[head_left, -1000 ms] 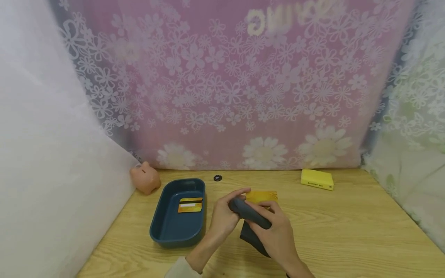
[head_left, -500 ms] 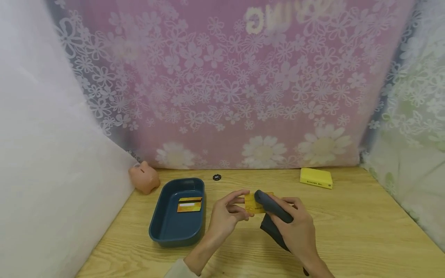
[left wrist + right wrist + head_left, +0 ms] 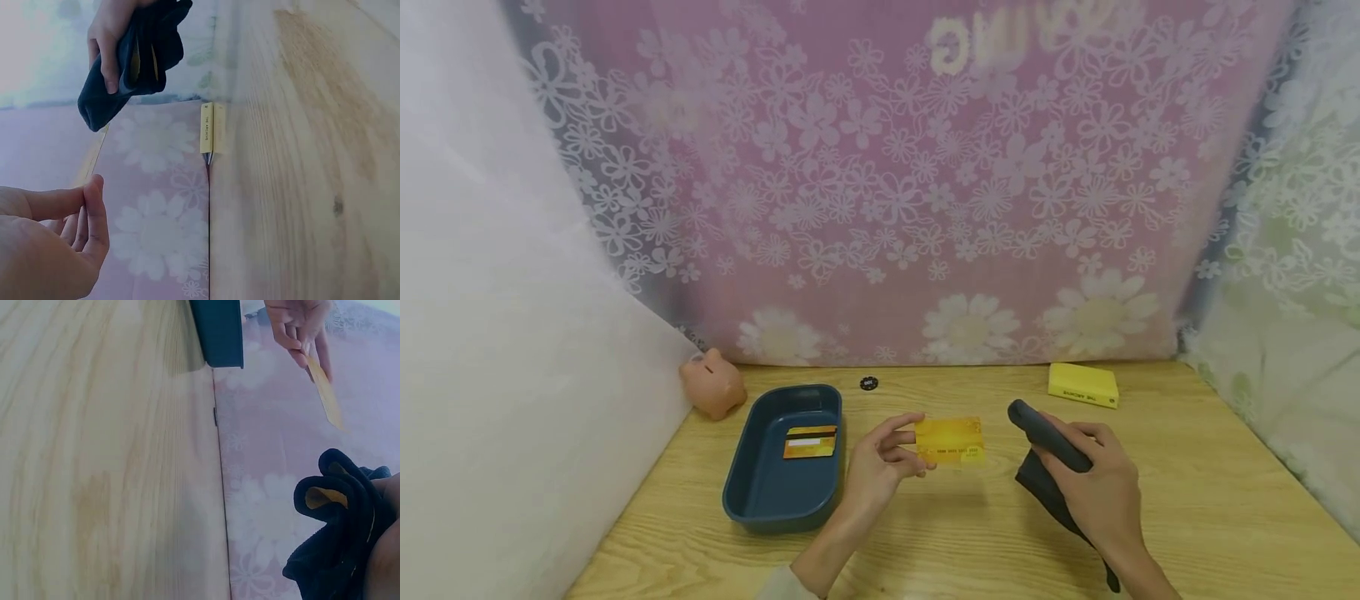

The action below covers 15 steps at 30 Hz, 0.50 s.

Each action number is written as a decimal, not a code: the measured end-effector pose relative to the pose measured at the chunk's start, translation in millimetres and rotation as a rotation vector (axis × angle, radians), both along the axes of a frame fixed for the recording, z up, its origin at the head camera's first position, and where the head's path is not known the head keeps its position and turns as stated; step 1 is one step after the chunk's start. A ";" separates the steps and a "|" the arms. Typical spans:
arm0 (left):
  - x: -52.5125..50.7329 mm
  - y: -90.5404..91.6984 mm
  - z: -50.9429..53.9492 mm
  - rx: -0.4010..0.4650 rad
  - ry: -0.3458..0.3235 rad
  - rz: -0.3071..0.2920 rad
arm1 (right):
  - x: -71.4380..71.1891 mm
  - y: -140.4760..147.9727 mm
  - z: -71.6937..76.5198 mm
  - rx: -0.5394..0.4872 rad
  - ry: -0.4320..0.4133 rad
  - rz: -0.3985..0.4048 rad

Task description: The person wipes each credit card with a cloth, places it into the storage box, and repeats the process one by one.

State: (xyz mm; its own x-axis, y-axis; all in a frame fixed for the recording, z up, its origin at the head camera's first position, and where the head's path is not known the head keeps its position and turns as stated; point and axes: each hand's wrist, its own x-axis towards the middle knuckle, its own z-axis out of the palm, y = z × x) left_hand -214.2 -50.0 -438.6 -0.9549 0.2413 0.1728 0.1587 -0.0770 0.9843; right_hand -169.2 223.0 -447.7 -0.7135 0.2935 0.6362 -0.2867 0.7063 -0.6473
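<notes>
My left hand point(image 3: 877, 460) pinches a yellow-gold bank card point(image 3: 950, 440) by its left edge, face up above the table. In the right wrist view the same card point(image 3: 324, 394) appears nearly edge-on. Off to the right, my right hand point(image 3: 1099, 483) grips a folded dark cloth point(image 3: 1051, 437), held apart from the card, with a loose end hanging down. Orange-yellow patches show inside the folds of the cloth point(image 3: 337, 531) in the right wrist view. A blue tray point(image 3: 775, 500) stands left of my left hand; in it lies a yellow card point(image 3: 809, 450) with a black stripe and a white strip.
At the back left sits a pink piggy bank point(image 3: 713, 385). A black poker chip point(image 3: 868, 383) lies behind the tray's right side. Toward the back right is a small yellow book point(image 3: 1083, 385). A flowered curtain point(image 3: 925, 208) closes off the table's point(image 3: 1210, 500) far edge.
My right hand has drawn the cloth off the card and moved right with it. The card, earlier partly covered, now shows its face. My left hand stays nearly in place.
</notes>
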 end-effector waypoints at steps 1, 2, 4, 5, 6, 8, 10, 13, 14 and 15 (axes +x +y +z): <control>-0.4 0.4 0.3 -0.012 0.017 0.003 | 0.1 -0.7 0.7 -0.003 0.003 0.006; -0.8 0.9 0.6 -0.022 0.033 0.004 | 0.2 -1.7 1.3 -0.005 0.005 0.013; -1.1 1.9 1.4 -0.043 0.064 0.013 | 0.8 -4.2 2.3 -0.009 0.000 0.023; -1.3 2.4 1.9 -0.051 0.077 0.020 | 1.0 -5.3 2.6 -0.011 -0.001 0.026; -1.5 2.9 2.2 -0.057 0.088 0.029 | 1.2 -6.4 3.0 -0.015 0.002 0.028; -1.5 3.7 3.0 -0.061 0.104 0.043 | 1.4 -7.9 3.3 -0.020 0.009 0.033; -1.5 4.2 3.7 -0.058 0.103 0.060 | 1.1 -8.4 3.7 -0.026 0.020 0.038; -1.7 5.0 4.5 -0.041 0.087 0.080 | 0.6 -8.4 4.5 -0.028 0.037 0.044; -1.7 5.1 4.6 -0.038 0.084 0.088 | 0.0 -8.2 4.5 -0.029 0.044 0.047; -1.7 5.3 4.8 -0.035 0.077 0.095 | -0.5 -7.9 4.4 -0.030 0.046 0.050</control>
